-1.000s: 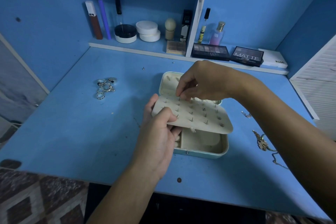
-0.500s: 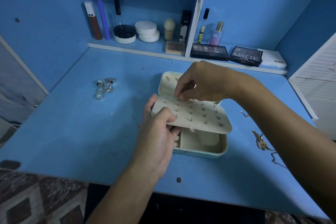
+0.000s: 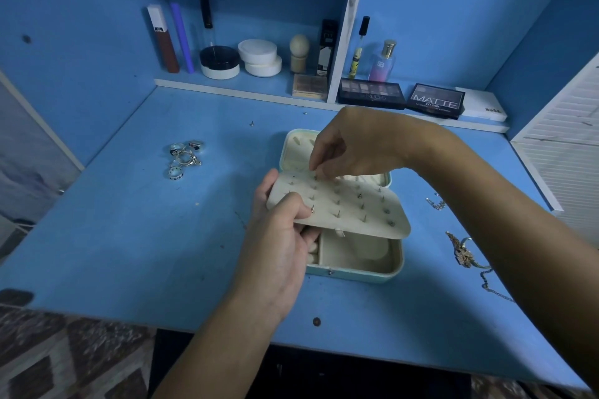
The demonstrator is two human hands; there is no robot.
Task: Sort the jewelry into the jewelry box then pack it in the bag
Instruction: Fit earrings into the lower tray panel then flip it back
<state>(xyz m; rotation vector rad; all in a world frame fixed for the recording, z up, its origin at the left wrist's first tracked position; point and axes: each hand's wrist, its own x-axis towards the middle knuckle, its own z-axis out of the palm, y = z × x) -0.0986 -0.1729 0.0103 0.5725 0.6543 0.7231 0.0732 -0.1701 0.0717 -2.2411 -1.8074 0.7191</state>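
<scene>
Centrally on the blue desk [image 3: 129,236]: one pale green jewelry box [image 3: 356,274], lid open toward the back, cream lining, bottom compartments partly visible at the front.

Item, earring panel [image 3: 350,207]: cream, perforated, studded with small earring posts, lifted flat above the box's base and covering most of it. Left hand [image 3: 278,236] grips the panel's near-left corner, thumb on top, fingers curled beneath, the lower fingers dipping into the box's front-left compartment. A small stud sits just beside the thumb tip.

Item, right hand [image 3: 353,146]: reaches over the open lid from the right, fingertips pinched together and pressed down at the panel's far-left rows. Whatever it pinches is too small to identify; probably an earring, but that cannot be told.

Item, cluster of rings [image 3: 184,157]: silver, several with dark stones, lying on the desk well to the left of the box, apart from both hands.

Item, gold chain piece [image 3: 465,254]: ornate pendant and chain, on the desk right of the box, partly hidden by the right forearm. A smaller silver piece [image 3: 436,202] lies just behind it.

Item, loose stud [image 3: 252,123]: alone on the desk behind the box.

Shelf at the back: lip tubes, round compacts [image 3: 259,57], a perfume bottle [image 3: 382,61], two eyeshadow palettes [image 3: 434,100].
</scene>
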